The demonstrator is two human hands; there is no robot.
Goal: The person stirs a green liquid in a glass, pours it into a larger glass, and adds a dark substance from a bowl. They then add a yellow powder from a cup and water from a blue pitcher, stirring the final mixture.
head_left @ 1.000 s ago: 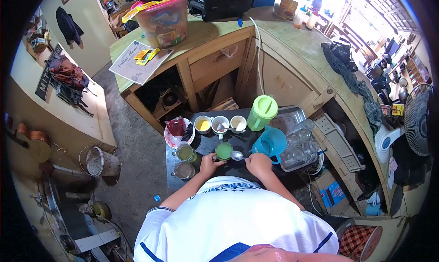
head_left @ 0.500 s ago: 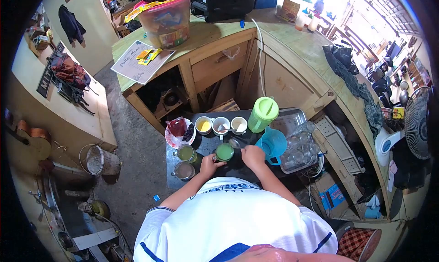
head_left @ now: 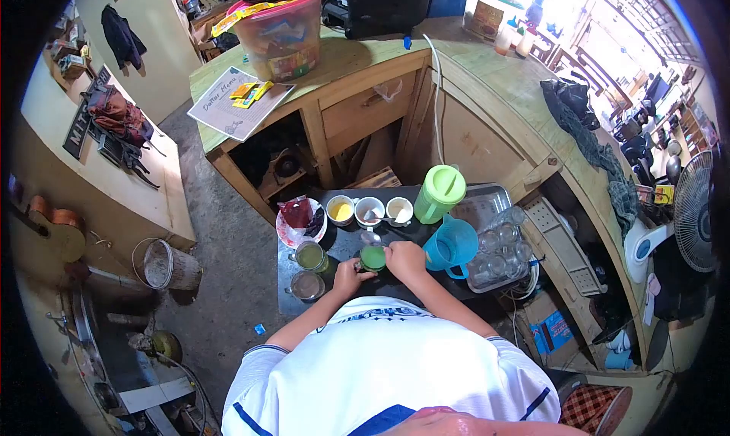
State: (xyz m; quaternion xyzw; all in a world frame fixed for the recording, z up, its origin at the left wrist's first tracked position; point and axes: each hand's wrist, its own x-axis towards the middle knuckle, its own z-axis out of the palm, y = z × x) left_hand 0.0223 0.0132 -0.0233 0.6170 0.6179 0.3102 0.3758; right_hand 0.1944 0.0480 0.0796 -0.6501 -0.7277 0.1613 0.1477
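Note:
A glass mug of green drink stands on the dark low table. My left hand is closed at its lower left side, where the handle is. On its right, my right hand grips a metal spoon, whose bowl points left just beyond the mug's far rim. Two more glass mugs stand left of my left hand, one with a greenish drink and one with a brownish drink. Behind are three white cups: one with yellow contents, one with a spoon, one with pale contents.
A blue pitcher stands close to my right hand, with a lidded green pitcher behind it. Upturned glasses fill a metal tray at right. A bowl with packets sits at left. A wooden counter curves behind.
My right hand has moved left with the spoon, towards the mug of green drink. My left hand stays at the mug. The camera view has shifted slightly.

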